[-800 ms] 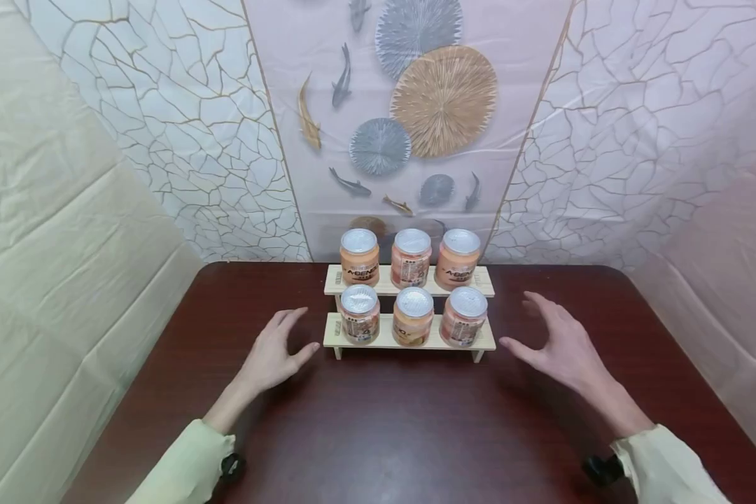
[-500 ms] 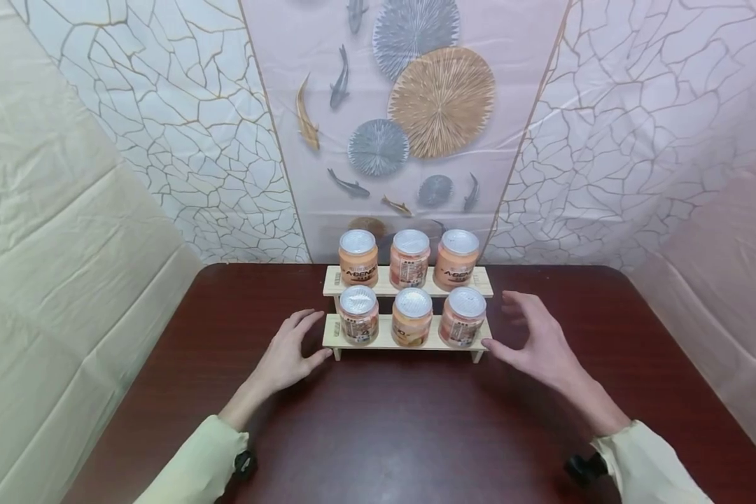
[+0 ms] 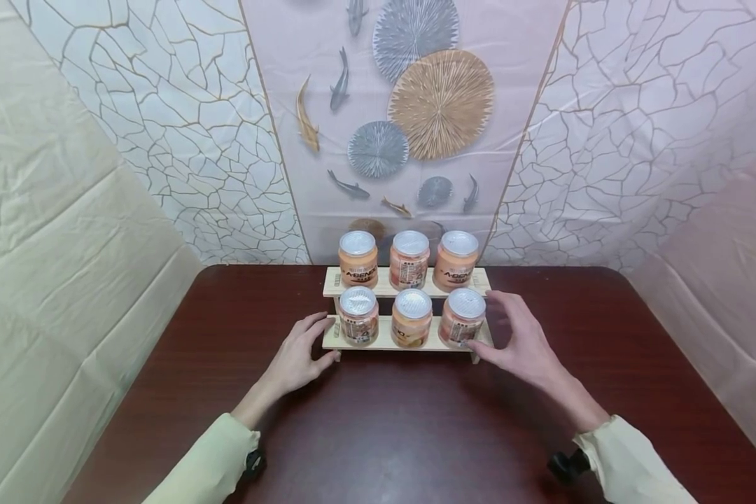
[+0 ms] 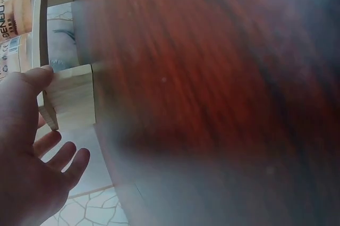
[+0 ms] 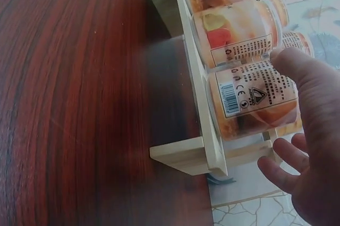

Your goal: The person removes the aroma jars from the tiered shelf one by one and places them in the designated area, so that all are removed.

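Note:
A two-tier pale wooden rack (image 3: 386, 336) carries jars with silvery lids and orange contents on both tiers. My left hand (image 3: 299, 358) is at the left end of the lower tier. In the left wrist view its thumb lies on the front edge by the rack's leg (image 4: 75, 97), with the index finger behind the plank's end. My right hand (image 3: 526, 344) reaches around the front right jar (image 3: 461, 327), thumb before it and fingers spread to its right. Firm contact with that jar (image 5: 241, 117) cannot be made out in the right wrist view.
The rack stands toward the back of a dark red-brown table (image 3: 390, 427). Behind it hangs a patterned cloth (image 3: 378, 84) with fish and lotus leaves. A pale cloth (image 3: 69, 245) borders the left side, another the right. Several jars stand on the upper tier, close behind the lower ones.
Both hands have moved inward toward the rack. My left hand has come up to the rack's left end, and my right thumb now lies in front of the right-hand lower jar.

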### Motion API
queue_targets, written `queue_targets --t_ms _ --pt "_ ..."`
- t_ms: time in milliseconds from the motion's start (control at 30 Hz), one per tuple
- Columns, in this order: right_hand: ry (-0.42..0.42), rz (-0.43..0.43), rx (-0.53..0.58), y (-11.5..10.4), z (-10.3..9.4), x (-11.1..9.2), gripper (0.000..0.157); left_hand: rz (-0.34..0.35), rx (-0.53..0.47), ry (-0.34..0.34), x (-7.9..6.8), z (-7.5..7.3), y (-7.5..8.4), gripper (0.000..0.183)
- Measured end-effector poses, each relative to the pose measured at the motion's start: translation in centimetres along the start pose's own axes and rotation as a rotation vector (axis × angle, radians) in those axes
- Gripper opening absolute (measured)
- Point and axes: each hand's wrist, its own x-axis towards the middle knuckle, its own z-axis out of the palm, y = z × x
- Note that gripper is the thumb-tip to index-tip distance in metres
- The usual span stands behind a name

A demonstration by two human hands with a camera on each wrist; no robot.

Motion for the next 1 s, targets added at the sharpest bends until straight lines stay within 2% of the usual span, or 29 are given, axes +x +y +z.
queue_targets --t_ms 333,600,1000 --pt "0.03 0.002 -0.03 0.0 0.8 0.3 0.082 0.013 -0.002 0.025 0.3 0.0 0.1 0.059" --pt "0.033 0.075 -0.013 -0.1 1.3 0.5 0.081 0.027 -0.004 0.045 0.3 0.0 0.0 0.057" --pt "0.045 0.138 0.009 -0.3 2.0 0.7 0.075 0.005 -0.007 0.023 0.2 0.1 0.0 0.057"
